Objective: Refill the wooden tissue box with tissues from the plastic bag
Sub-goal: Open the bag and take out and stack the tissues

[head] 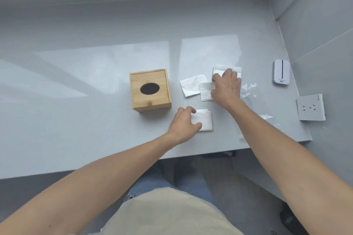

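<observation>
The wooden tissue box (150, 91) stands upright on the grey table (76, 120), its lid shut and its oval slot dark. To its right lie folded white tissues: one (193, 85) loose, and one (206, 91) partly under my right hand (226, 87). That hand also rests on a tissue stack (227, 68), thumb and fingers pinching tissue. My left hand (183, 123) presses a folded tissue (204, 122) near the box's front right corner, gripping its left edge. The clear plastic bag (248, 88) lies crumpled just right of my right hand.
A white portable device (281, 72) and a white socket plate (311, 107) lie near the table's right edge. Scraps of clear plastic (266, 116) are scattered by my right forearm. Grey walls close the back and right side. The table's front edge runs below my hands.
</observation>
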